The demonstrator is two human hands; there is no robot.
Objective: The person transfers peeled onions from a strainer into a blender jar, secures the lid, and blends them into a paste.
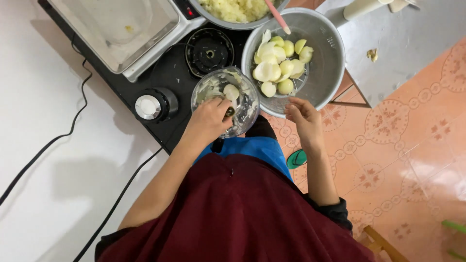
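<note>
My left hand (209,119) reaches into a clear plastic chopper bowl (248,92), fingers closed around something small at its centre that I cannot make out. A peeled onion piece (231,91) lies inside the bowl just above my fingers. My right hand (303,116) hovers open and empty at the near rim of a large metal bowl (326,63). That bowl holds a strainer with several peeled pale onions (279,63).
A black chopper lid (210,51) and a motor unit with a white top (154,104) lie on the black mat. A metal tray (116,29) sits top left. Another bowl of chopped white mash (235,9) holds a pink spoon (277,17). Black cables (73,126) cross the floor.
</note>
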